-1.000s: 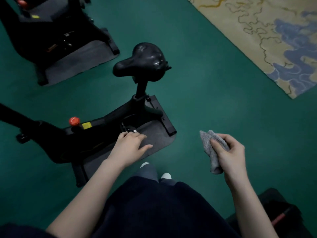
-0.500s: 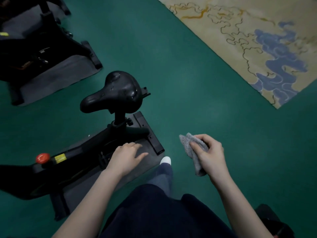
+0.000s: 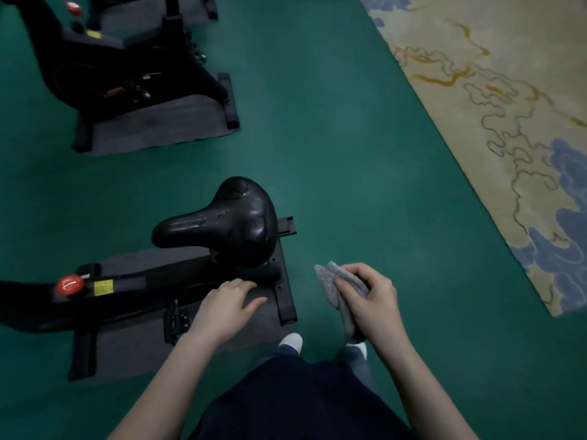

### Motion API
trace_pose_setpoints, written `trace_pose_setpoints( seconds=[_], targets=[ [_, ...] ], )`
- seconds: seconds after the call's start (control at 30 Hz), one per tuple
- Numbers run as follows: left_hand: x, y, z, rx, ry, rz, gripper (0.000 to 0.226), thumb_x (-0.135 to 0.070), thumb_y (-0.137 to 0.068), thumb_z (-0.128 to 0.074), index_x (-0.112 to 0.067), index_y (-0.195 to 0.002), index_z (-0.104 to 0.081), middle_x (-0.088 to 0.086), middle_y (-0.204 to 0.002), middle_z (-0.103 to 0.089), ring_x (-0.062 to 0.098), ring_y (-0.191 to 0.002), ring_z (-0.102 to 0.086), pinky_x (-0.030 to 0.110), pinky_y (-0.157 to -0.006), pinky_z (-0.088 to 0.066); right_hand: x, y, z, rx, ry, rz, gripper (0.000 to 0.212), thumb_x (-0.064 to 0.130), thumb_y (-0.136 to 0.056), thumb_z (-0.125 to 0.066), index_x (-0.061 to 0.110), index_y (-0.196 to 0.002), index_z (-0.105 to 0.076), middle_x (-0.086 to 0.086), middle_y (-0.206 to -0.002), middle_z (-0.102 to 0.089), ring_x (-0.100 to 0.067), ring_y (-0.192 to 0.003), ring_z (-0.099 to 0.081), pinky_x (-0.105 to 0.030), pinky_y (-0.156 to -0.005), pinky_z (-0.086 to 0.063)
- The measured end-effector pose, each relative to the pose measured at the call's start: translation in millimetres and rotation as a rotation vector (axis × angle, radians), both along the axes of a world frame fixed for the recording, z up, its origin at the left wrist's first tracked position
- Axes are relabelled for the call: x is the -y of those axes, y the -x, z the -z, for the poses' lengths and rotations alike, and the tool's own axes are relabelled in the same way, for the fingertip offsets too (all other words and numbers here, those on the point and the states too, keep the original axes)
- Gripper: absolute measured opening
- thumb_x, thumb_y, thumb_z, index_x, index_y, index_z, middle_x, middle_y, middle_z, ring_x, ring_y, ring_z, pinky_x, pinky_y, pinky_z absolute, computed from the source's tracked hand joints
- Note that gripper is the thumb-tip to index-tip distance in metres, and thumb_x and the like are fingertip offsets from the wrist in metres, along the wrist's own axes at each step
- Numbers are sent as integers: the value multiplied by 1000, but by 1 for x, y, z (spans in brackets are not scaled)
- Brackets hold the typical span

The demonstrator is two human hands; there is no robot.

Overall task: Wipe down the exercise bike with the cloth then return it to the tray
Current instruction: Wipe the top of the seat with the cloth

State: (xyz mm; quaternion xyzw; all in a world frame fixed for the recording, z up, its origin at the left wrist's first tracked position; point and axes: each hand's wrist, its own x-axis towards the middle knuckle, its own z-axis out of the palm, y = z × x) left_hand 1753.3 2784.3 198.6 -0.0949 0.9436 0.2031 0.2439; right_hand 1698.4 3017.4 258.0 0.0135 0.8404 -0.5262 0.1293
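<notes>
A black exercise bike [image 3: 133,290] stands on a grey mat at the lower left, its glossy saddle [image 3: 222,223] raised above the frame and a red knob [image 3: 69,284] on the top tube. My left hand [image 3: 227,304] hovers with relaxed fingers over the rear of the frame, just below the saddle; whether it touches the bike I cannot tell. My right hand [image 3: 370,301] grips a folded grey cloth [image 3: 340,289] to the right of the bike, above the green floor. No tray is in view.
A second black exercise bike [image 3: 127,68] on its own grey mat [image 3: 158,128] stands at the upper left. A beige rug with blue and gold patterns [image 3: 508,122] covers the floor at the right. My white shoes [image 3: 290,341] are beside the bike's rear foot bar [image 3: 284,300].
The view has shifted, so the bike and saddle now sit lower and nearer. Both hands keep their pose, the right one still holding the cloth.
</notes>
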Motion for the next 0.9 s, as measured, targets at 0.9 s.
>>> trace_pose_setpoints(
  seconds=[0.9],
  targets=[
    [-203, 76, -15, -131, 134, -896, 55, -54, -94, -43, -21, -138, -46, -4, -139, -49, 16, -126, -45, 34, -104, -37, -101, 248, -9, 25, 168, -692, 24, 2, -84, -67, 25, -77, -67, 13, -71, -69, 2, -69, -61, -11, -66, -45]
  ],
)
